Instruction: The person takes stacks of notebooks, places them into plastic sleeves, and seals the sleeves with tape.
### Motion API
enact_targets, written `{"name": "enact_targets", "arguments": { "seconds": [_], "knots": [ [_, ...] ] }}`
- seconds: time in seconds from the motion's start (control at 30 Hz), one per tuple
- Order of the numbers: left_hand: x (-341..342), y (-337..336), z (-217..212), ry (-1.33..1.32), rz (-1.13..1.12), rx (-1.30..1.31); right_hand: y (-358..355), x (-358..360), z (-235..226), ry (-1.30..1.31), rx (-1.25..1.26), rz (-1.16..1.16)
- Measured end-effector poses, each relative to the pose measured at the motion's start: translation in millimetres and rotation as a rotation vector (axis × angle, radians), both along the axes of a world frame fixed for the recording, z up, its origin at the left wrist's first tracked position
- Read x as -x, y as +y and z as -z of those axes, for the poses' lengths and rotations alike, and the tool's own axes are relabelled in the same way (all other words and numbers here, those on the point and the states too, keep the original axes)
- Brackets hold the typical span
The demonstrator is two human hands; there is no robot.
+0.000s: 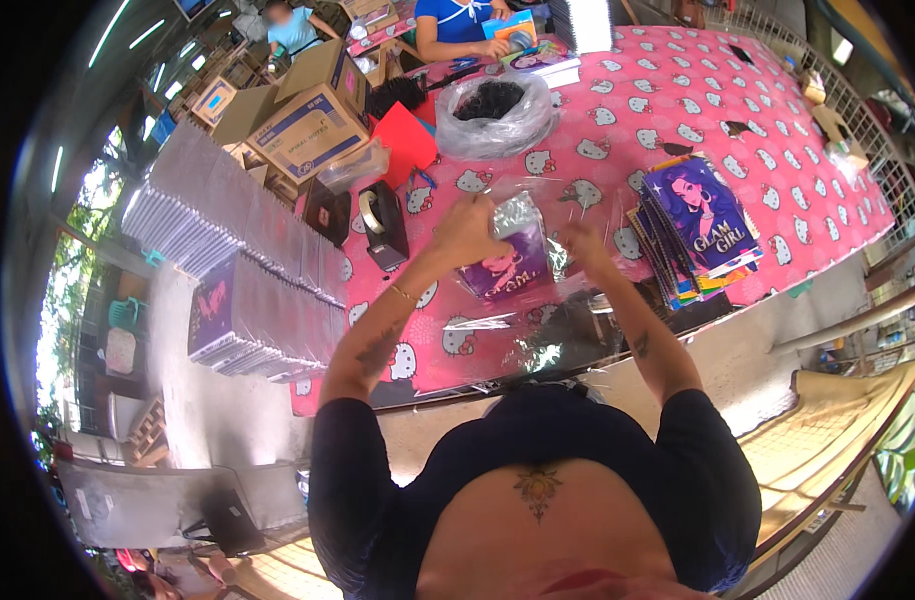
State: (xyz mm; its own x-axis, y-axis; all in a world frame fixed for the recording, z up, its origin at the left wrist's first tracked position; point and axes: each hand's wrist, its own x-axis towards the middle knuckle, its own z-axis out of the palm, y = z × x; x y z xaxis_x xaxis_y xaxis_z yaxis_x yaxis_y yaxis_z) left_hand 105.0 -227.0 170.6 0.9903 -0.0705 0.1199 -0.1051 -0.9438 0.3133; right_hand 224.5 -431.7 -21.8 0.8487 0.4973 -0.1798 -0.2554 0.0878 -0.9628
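A purple notebook (505,272) with a printed figure on its cover lies in front of me, partly inside a clear, shiny plastic sleeve (517,212). My left hand (469,232) is closed on the upper left side of the sleeved notebook. To the right of it, my right hand (585,246) has its fingers pinched together on the loose clear plastic, apart from the notebook. Farther right sits a fanned stack of similar purple notebooks (699,215) with dark spiral bindings. More clear film (542,345) lies crumpled along the near table edge.
Tall stacks of wrapped notebooks (232,215) stand at the left. A tape dispenser (382,228), a red sheet (405,140), cardboard boxes (312,115) and a clear bag of black items (492,112) sit on the pink patterned tablecloth (637,90). Across the table, a person in blue (452,25) handles booklets.
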Motion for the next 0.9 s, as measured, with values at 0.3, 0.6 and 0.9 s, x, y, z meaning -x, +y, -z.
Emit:
{"name": "enact_targets", "arguments": {
  "seconds": [0.3,0.6,0.9],
  "knots": [
    [43,8,-4,-0.610,-0.254,0.810,21,77,-61,0.448,-0.572,-0.337],
    [68,23,86,-0.395,-0.060,1.195,5,33,-76,-0.593,0.033,-0.201],
    [35,60,23,-0.817,-0.283,0.973,-9,15,-197,-0.616,-0.126,0.076]
  ]
}}
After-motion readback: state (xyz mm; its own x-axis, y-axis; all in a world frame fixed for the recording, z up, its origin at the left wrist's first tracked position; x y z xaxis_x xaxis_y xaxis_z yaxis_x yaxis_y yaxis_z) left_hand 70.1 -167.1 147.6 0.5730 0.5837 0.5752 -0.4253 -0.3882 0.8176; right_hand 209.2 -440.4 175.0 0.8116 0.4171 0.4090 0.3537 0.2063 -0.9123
